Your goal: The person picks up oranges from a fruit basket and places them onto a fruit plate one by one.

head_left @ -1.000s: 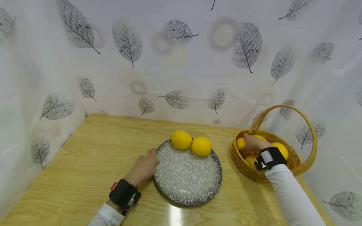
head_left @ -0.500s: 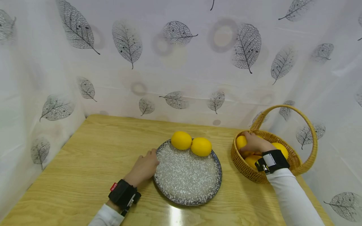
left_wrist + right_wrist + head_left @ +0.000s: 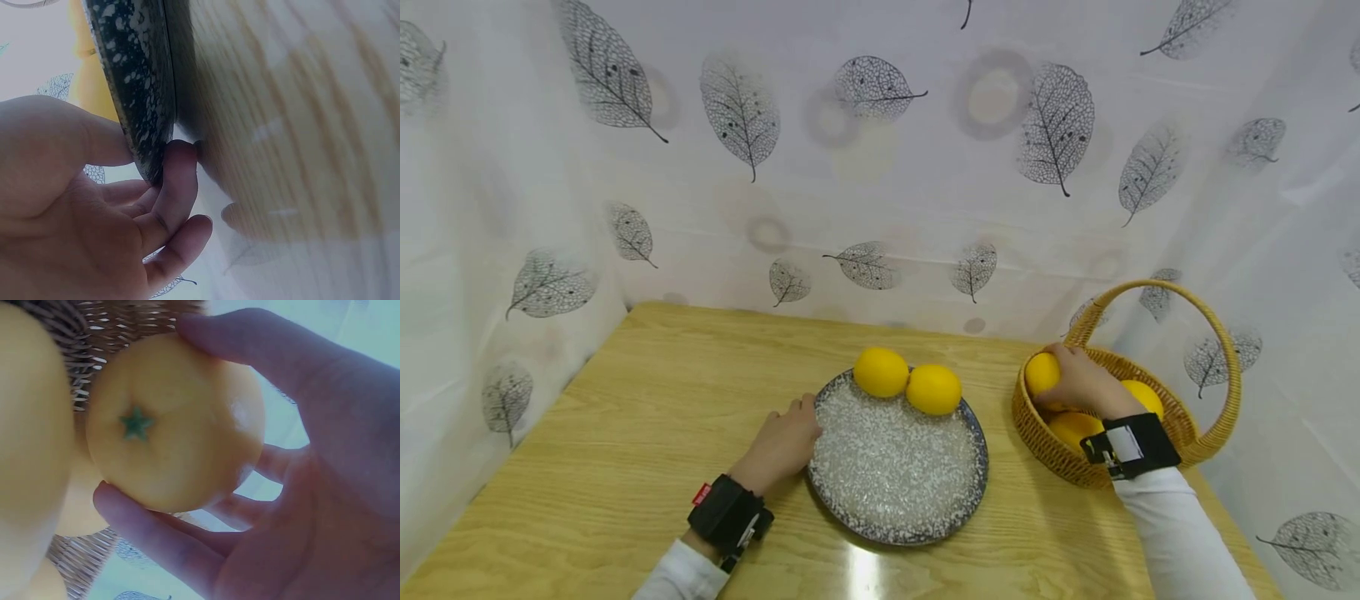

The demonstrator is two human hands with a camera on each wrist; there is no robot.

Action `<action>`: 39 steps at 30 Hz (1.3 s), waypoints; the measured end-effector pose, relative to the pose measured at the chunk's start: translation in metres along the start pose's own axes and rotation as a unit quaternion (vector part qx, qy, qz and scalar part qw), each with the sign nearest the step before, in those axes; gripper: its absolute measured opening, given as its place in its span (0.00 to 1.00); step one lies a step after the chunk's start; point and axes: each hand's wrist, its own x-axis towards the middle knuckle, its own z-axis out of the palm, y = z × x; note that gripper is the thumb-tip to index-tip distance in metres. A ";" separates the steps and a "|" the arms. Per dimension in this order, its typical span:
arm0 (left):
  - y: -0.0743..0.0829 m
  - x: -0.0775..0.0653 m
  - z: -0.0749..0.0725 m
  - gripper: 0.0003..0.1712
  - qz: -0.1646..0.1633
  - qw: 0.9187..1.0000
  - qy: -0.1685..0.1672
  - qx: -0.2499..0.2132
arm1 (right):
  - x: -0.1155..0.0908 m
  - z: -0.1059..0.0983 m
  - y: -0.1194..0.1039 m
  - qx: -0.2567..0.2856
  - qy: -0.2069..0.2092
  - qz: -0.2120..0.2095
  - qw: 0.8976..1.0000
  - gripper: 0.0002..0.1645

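Pale curtains [image 3: 910, 192] with gray leaves on them hang behind a light wood table [image 3: 662, 408]. On it sits a round speckled plate [image 3: 895, 475], and off to the person's right is a brown basket [image 3: 1051, 454] with a tall round handle [image 3: 1157, 283]. The left hand [image 3: 781, 446] reaches in from the bottom and pinches the near-left side of the plate, with the thumb on top and a bent finger tucked under the edge. The right hand [image 3: 1086, 385] is down in the basket, back of the hand up, with its arm coming in from the bottom right corner. It is about half open, with the thumb on one side and the fingers on the other, and it has hold of a round yellow fruit [image 3: 181, 425] that has a little green star [image 3: 135, 424] on it. That fruit is at the left end of the basket, and more fruits [image 3: 1075, 427] are in there too. Two yellow balls of fruit [image 3: 881, 372] sit side by side at the far edge of the plate, touching or almost touching. Since a second ago, the right hand's black band [image 3: 1156, 442] has slid a bit right and down, and more of the fruit it holds shows now. The left hand and the plate have stayed put.
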 end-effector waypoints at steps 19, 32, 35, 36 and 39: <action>0.000 0.001 0.000 0.24 -0.003 1.000 -0.005 0.002 | -0.018 -0.001 -0.038 0.004 0.106 -0.019 0.994 0.48; 0.000 -0.001 0.000 0.23 -0.004 1.000 0.000 0.005 | -0.022 0.010 -0.065 0.027 0.132 -0.038 0.990 0.49; 0.000 -0.001 -0.001 0.24 -0.003 1.000 0.001 0.005 | -0.021 0.015 -0.068 0.032 0.140 -0.039 0.989 0.50; 0.001 -0.001 -0.001 0.24 -0.004 1.000 0.001 0.005 | -0.021 0.016 -0.069 0.034 0.143 -0.040 0.988 0.50; 0.001 -0.001 -0.001 0.24 -0.003 1.000 0.002 0.005 | -0.019 0.020 -0.073 0.041 0.153 -0.042 0.987 0.49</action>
